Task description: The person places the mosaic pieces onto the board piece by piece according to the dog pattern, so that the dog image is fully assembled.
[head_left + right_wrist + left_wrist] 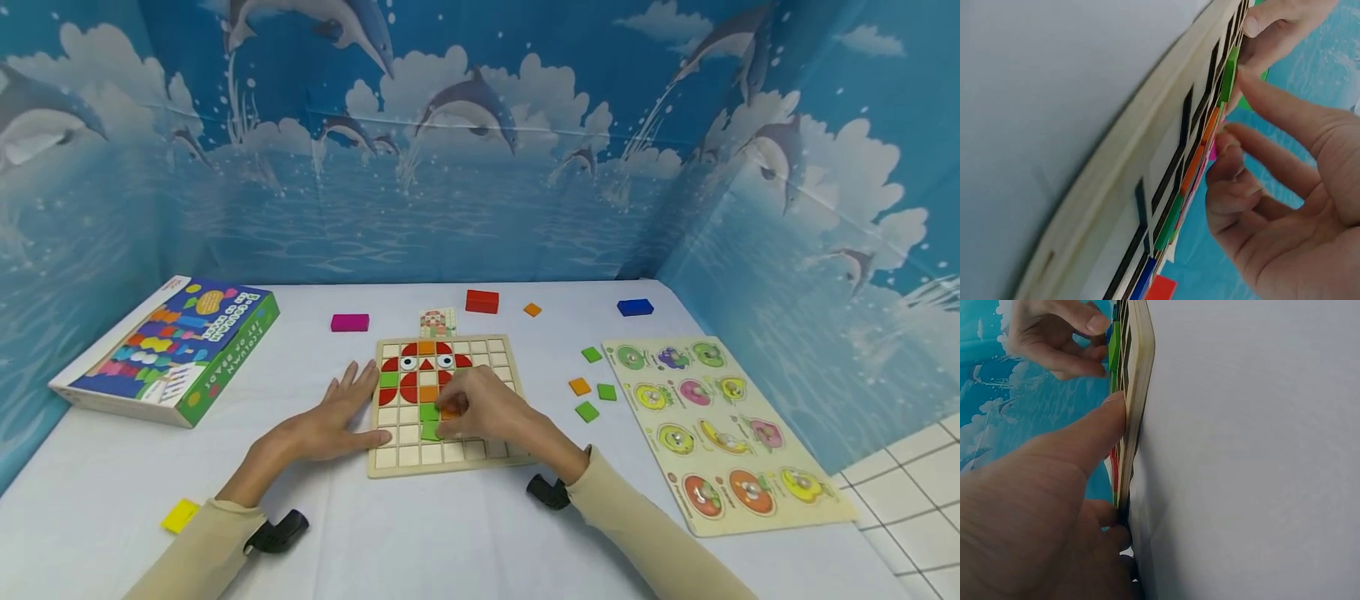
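A wooden grid board lies on the table, bearing red, orange, white and green tiles with two eye pieces in a face-like pattern. My left hand rests at its left side with fingers spread, the thumb on the frame edge. Over the lower middle of the board is my right hand. Its thumb tip is at a green tile, and the index fingertip is apart from the thumb, near the orange tiles. A small pattern card lies behind the board.
Loose green tiles and orange tiles lie right of the board. Farther right is a fruit puzzle board. At the left stands a game box. Magenta, red, blue and yellow pieces lie around.
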`<state>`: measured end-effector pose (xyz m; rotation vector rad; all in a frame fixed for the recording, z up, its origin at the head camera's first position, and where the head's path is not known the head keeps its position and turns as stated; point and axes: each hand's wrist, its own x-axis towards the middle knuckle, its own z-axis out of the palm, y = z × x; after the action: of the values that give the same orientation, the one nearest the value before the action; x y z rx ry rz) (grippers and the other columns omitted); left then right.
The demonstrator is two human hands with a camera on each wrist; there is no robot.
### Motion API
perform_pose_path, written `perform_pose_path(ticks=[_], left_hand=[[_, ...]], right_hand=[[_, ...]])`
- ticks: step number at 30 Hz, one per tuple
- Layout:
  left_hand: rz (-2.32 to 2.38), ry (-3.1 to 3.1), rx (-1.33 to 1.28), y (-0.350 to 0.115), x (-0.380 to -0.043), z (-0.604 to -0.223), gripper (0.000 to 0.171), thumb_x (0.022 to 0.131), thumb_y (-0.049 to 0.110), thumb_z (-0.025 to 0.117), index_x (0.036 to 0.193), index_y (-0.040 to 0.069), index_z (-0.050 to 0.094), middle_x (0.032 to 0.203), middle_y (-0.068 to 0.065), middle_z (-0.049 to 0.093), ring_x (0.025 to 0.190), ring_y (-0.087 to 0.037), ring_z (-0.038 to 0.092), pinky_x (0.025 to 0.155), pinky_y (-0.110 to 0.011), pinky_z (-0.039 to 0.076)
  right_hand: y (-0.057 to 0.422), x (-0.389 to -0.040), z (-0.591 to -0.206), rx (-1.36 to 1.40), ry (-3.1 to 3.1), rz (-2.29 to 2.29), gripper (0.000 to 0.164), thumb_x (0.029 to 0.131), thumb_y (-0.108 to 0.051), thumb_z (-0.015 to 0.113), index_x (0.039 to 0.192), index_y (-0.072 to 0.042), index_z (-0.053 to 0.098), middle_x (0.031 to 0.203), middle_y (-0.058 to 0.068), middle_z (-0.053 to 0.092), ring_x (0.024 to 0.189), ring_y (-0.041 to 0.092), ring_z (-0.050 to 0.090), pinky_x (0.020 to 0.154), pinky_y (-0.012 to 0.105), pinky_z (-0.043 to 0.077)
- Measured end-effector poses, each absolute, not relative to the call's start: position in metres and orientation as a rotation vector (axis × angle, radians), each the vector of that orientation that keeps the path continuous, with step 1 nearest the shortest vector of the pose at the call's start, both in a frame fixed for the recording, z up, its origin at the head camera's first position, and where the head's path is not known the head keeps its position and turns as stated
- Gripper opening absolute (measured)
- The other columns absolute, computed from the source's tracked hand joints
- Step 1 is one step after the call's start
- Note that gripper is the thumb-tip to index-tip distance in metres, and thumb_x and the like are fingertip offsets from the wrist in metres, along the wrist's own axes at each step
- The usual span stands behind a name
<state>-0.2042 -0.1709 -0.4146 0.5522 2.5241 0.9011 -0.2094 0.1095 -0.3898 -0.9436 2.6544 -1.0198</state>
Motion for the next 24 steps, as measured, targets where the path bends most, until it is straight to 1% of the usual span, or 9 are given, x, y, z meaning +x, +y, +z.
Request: perform_pose_path(ticks=[5,8,11,14,19,21,24], left_hand=[[0.893,2.525,0.542,-0.1713,-0.2025,-0.4167,0.112,0.098,0.048,0.077,0.173,0.003,0.008,0.181,-0.019,-0.002,0.165,-0.044,-0.016,0.13,-0.067,-0.006],[0.892,2.52,0.541,-0.1712,-0.2023,-0.4171,0.112,0.098,0.049,0.077,0.173,0.003,0.007,0.181,-0.018,-0.003,0.165,-0.044,-0.016,0.13,-0.067,-0.006],[0.895,2.519,0.543,-0.1717,-0.2027,-0.4167,0.112,0.098,0.049,0.076,0.173,0.003,0.007,0.181,-0.018,-0.003,0.165,-0.044,-0.016,0.13,-0.067,-0.006],[0.892,2.526,0.542,-0.1715,-0.204,-0.416,0.112,0.098,0.049,0.077,0.173,0.003,0.007,0.181,-0.019,-0.003,0.165,-0.044,-0.016,0.13,-0.067,-0.006],[0.877,2.527,0.53,-0.171,-0.2047,-0.4163,0.113,0.097,0.05,0.077,0.173,0.003,0.008,0.181,-0.019,-0.002,0.165,-0.045,-0.015,0.13,-0.067,-0.005],[0.877,2.528,0.53,-0.1708,-0.2047,-0.4165,0.113,0.097,0.05,0.077,0.173,0.003,0.008,0.181,-0.02,-0.002,0.165,-0.045,-0.015,0.13,-0.068,-0.005],[0.882,2.531,0.54,-0.1701,-0.2048,-0.4164,0.112,0.097,0.049,0.078,0.172,0.002,0.009,0.181,-0.019,-0.002,0.165,-0.044,-0.015,0.131,-0.067,-0.006]], right_hand=[[0.1097,-0.2089,-0.3921,-1.012,2.586,-0.986,0.018,0.082,-0.002,0.094,0.098,-0.003,0.086,0.08,-0.001,0.073,0.069,0.01,0.058,0.06,0.022,0.05],[0.1091,-0.2083,-0.3934,-1.016,2.564,-0.974,0.016,0.083,-0.001,0.092,0.098,-0.003,0.087,0.082,-0.002,0.073,0.068,0.006,0.058,0.06,0.021,0.051],[0.1085,-0.2083,-0.3923,-1.015,2.574,-0.971,0.017,0.084,-0.001,0.092,0.1,-0.003,0.087,0.084,0.0,0.074,0.069,0.007,0.059,0.06,0.021,0.052],[0.1094,-0.2086,-0.3898,-1.009,2.613,-0.963,0.021,0.084,-0.002,0.092,0.104,-0.003,0.086,0.087,0.002,0.075,0.072,0.011,0.06,0.061,0.022,0.051],[0.1107,-0.2084,-0.3879,-0.956,2.658,-0.899,0.035,0.086,-0.008,0.093,0.118,-0.002,0.082,0.096,0.004,0.077,0.077,0.015,0.056,0.063,0.023,0.044],[0.1105,-0.2083,-0.3883,-0.956,2.66,-0.87,0.037,0.086,-0.009,0.092,0.121,-0.001,0.082,0.094,0.003,0.076,0.078,0.016,0.055,0.063,0.023,0.042],[0.1103,-0.2083,-0.3888,-0.972,2.663,-0.848,0.035,0.087,-0.01,0.092,0.121,-0.002,0.082,0.086,0.0,0.072,0.077,0.015,0.054,0.063,0.023,0.041]])
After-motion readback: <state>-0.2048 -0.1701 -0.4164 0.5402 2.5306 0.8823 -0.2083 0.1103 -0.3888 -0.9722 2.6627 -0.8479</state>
